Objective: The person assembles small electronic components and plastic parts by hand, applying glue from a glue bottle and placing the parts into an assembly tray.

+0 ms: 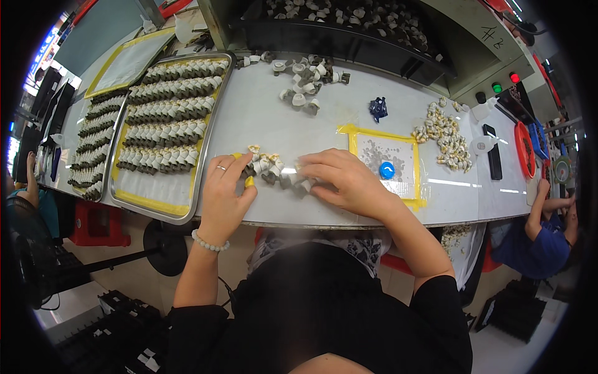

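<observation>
A short row of small white-and-dark parts [271, 167] lies near the table's front edge, between my two hands. My left hand [225, 194], with yellow covers on two fingertips, has its thumb and fingers closed around the left end of that row. From the right, my right hand [349, 184] reaches to the row's other end, where a few pale parts are blurred. Its fingertips are smeared by motion, so their grip does not show. What kind of parts they are cannot be made out.
Left of my hands, a metal tray [195, 181] carries several rows of similar parts. Loose parts [305, 81] lie farther back. A yellow-taped square [367, 163] with a blue round cap [387, 170], a heap of small yellowish-white pieces [445, 137] and squeeze bottles [483, 144] are to the right.
</observation>
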A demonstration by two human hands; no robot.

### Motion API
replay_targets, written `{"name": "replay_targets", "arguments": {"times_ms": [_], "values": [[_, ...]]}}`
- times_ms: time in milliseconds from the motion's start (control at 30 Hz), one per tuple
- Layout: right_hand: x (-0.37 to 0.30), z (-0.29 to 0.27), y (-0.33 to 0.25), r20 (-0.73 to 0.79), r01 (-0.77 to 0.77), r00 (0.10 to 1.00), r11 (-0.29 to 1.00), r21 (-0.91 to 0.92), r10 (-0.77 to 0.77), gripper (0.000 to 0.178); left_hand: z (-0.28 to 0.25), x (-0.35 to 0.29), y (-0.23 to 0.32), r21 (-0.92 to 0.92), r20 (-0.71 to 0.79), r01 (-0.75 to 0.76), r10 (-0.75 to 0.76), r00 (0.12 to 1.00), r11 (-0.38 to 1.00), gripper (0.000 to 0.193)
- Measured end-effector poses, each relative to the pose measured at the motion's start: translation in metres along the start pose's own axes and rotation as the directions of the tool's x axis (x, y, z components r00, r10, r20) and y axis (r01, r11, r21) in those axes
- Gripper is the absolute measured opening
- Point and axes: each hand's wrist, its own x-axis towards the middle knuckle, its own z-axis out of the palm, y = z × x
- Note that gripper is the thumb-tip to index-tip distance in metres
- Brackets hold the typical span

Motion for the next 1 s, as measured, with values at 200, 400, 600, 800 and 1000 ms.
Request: {"name": "replay_targets", "arguments": {"times_ms": [200,400,600,800,1000], "values": [[0.000,0.002,0.004,0.015,0.056,0.998,0.998,0.006,-0.056,0.033,0.006,0.003,-0.002,0.026,-0.029,0.007,-0.006,1.000,1.000,0.044],[0.000,0.003,0.002,0.007,0.057,0.998,0.998,0.011,-0.058,0.032,0.001,0.007,0.012,-0.036,0.050,-0.041,0.043,0.998,0.999,0.047],[-0.001,0.003,-0.001,-0.001,0.049,0.999,0.999,0.001,-0.049,0.031,0.007,0.006,0.009,0.000,0.042,-0.044,0.044,0.998,0.999,0.044],[-0.002,0.005,-0.006,-0.025,0.051,0.998,0.999,-0.016,-0.051,0.029,0.008,0.006,0.010,-0.033,0.042,-0.032,0.034,0.999,0.999,0.043],[-0.001,0.005,-0.008,-0.051,0.022,0.998,0.999,-0.025,-0.023,0.028,0.005,0.008,0.013,-0.088,0.075,-0.059,0.066,0.995,0.994,0.044]]}}
